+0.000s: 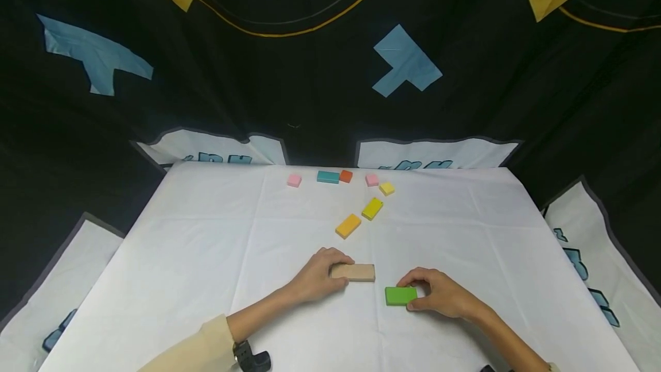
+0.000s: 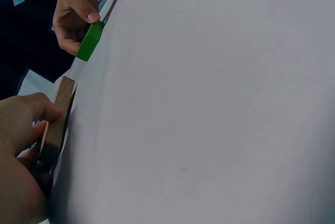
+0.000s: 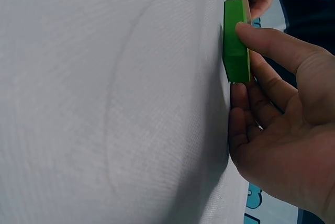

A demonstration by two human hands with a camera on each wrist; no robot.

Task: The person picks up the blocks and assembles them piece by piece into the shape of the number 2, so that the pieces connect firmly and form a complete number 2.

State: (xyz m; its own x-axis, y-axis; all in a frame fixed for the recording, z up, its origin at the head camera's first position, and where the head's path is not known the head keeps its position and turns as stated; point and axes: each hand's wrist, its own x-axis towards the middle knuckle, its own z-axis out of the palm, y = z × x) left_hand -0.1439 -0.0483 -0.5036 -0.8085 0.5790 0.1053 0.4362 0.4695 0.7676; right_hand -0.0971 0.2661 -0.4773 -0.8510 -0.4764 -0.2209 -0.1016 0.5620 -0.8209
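In the head view my left hand [image 1: 321, 275] pinches the left end of a plain wooden block [image 1: 358, 272] between thumb and fingers, low over the white table. To its right, and a little nearer to me, my right hand [image 1: 439, 294] grips the right end of a green block [image 1: 397, 296]. A gap separates the two blocks. The right wrist view shows the thumb on one long side of the green block [image 3: 236, 46], with fingers on the other side. In the left wrist view the wooden block [image 2: 60, 114] stands out from the left thumb and fingers.
Beyond the hands lie an orange block [image 1: 348, 226] and a yellow block [image 1: 372, 209]. Farther back are a light yellow block [image 1: 387, 188], two pink blocks [image 1: 294, 180], a teal block [image 1: 327, 177] and a red-orange block [image 1: 346, 176]. A dark curtain [image 1: 310, 90] hangs behind the table.
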